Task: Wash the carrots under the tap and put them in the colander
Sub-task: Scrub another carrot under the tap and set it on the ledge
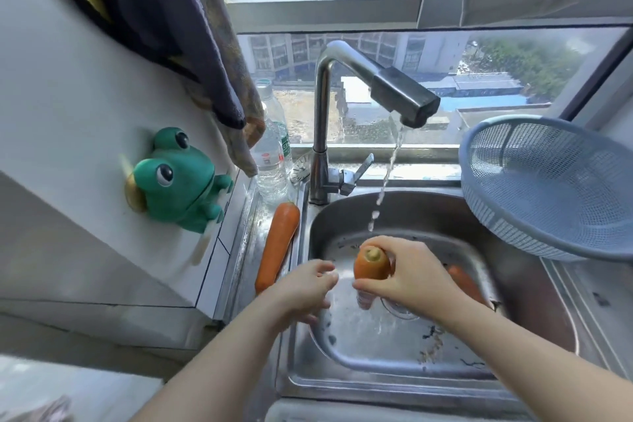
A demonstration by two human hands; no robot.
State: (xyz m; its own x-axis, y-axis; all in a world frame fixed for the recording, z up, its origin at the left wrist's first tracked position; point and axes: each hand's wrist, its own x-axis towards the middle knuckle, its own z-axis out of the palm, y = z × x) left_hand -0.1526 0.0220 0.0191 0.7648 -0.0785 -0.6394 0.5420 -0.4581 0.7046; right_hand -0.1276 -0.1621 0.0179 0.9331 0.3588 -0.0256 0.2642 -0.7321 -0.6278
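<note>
Now, carrot in hand (371, 265): orange, stem end up, under the tap's (404, 94) thin stream, over the sink (370, 373).
Right hand (412, 279): grips that carrot.
Left hand (305, 288): fingers loose, holding nothing, just beside.
Sink: holds another carrot (466, 282).
Ledge (247, 250): third carrot (277, 247), left of sink.
Colander (548, 188): blue, tilted, right of sink.

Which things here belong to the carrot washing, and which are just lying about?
Job: held carrot in the right hand; left hand; ledge carrot; sink carrot; tap; colander; sink.

Lying about: frog; bottle; cloths.
</note>
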